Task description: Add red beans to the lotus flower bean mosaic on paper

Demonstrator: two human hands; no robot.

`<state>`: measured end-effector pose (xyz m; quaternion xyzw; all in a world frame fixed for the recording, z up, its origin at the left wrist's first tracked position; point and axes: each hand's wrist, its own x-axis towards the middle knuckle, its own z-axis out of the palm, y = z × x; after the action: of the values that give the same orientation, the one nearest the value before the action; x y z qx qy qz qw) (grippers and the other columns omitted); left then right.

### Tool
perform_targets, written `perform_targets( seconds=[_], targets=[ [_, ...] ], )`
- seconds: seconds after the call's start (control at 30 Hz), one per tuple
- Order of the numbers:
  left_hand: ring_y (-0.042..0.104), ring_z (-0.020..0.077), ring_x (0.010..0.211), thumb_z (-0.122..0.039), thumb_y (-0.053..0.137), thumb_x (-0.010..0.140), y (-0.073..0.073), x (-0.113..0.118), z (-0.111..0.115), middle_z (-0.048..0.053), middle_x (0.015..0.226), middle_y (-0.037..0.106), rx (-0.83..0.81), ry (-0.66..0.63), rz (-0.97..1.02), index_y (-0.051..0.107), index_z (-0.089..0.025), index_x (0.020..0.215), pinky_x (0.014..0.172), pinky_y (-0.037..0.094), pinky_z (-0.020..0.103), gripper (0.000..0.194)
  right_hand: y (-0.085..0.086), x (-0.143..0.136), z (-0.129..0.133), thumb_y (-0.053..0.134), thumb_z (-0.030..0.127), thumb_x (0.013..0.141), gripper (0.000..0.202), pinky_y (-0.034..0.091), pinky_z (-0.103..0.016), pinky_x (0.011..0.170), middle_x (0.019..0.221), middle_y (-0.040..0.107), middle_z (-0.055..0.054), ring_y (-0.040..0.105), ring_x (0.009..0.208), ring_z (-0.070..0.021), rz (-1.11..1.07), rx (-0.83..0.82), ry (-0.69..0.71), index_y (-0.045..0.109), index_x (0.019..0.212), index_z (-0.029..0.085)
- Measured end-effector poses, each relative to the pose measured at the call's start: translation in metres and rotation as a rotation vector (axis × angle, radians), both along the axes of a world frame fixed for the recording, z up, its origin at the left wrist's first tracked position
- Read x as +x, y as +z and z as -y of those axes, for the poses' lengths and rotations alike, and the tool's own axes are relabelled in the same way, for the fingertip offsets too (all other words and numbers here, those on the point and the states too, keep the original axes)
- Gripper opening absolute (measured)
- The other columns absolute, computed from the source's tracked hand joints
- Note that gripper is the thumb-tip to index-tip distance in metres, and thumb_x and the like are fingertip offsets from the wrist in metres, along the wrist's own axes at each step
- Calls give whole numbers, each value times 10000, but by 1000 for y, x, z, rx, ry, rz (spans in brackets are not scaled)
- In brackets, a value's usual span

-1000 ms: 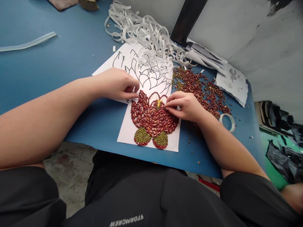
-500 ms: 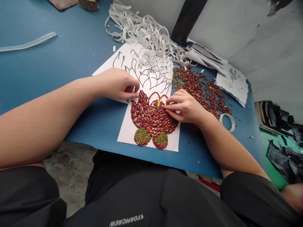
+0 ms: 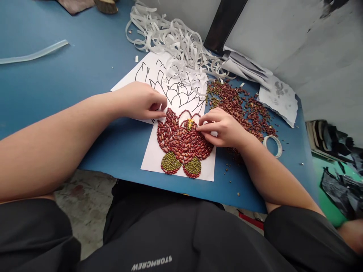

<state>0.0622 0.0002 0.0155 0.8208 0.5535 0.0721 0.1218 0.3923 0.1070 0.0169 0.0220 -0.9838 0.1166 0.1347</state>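
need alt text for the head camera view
A person's left hand and right hand are at the top of a flower of red and green beans on white paper. Behind it, a line drawing lies partly under tangled white strips; loose beans lie to the right on a blue table.

Look at deep red mottled with brown across the bean flower [image 3: 183, 141], with bright yellow on the centre piece [image 3: 190, 122]! On to speckled olive green in the leaf shapes [image 3: 171, 162], rimmed in red. Over to curving black lines on the white drawing [image 3: 180, 94], red flecked with green through the bean heap [image 3: 231, 100], blue along the worktop [image 3: 53, 83], pale lettering [image 3: 152, 263] on the black shirt [image 3: 170, 230].
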Motion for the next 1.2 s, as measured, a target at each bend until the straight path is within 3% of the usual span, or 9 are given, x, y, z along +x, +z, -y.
perform_targets(
  seconds=[0.3, 0.5, 0.63, 0.73, 0.9, 1.2],
  targets=[
    [613, 174, 679, -507, 572, 935, 1, 0, 1, -3, 738, 726, 12, -7, -19, 754, -284, 959, 733, 397, 308, 289, 1, -3, 4, 619, 211, 991, 180, 518, -427, 821, 1014, 799, -71, 709, 890, -231, -23, -25, -27, 793, 1018, 250],
    [611, 167, 657, -510, 577, 928, 1, -1, 0, -5, 728, 725, 22, -25, 6, 748, -291, 937, 708, 396, 306, 277, 24, 7, -10, 602, 205, 933, 213, 590, -434, 869, 1006, 809, -55, 749, 929, -256, 55, -95, -324, 808, 945, 260],
    [601, 164, 638, -517, 579, 917, 0, -2, 0, -4, 712, 725, 34, -34, 39, 756, -300, 929, 678, 391, 302, 281, 46, 34, -40, 641, 271, 897, 191, 597, -436, 810, 889, 802, -41, 736, 794, -244, 272, -111, -532, 824, 949, 267],
    [617, 170, 656, -525, 588, 915, -1, -2, 0, -3, 715, 727, 32, -32, 46, 764, -309, 941, 697, 408, 303, 279, 53, 58, -62, 702, 378, 890, 185, 582, -453, 727, 790, 771, -39, 702, 704, -251, 369, -101, -654, 830, 985, 283],
    [645, 184, 693, -521, 589, 925, -1, -3, 0, 4, 748, 750, 21, -24, 27, 779, -314, 949, 723, 429, 312, 282, 52, 75, -79, 759, 528, 892, 267, 563, -472, 687, 758, 752, -55, 674, 658, -263, 425, -117, -725, 830, 982, 288],
    [632, 179, 660, -520, 559, 937, 0, -4, -1, 9, 745, 746, 17, -49, 28, 775, -314, 931, 689, 423, 319, 299, 45, 68, -81, 696, 387, 903, 243, 591, -489, 825, 890, 803, -60, 736, 810, -282, 392, -69, -813, 850, 1060, 285]
  ],
)
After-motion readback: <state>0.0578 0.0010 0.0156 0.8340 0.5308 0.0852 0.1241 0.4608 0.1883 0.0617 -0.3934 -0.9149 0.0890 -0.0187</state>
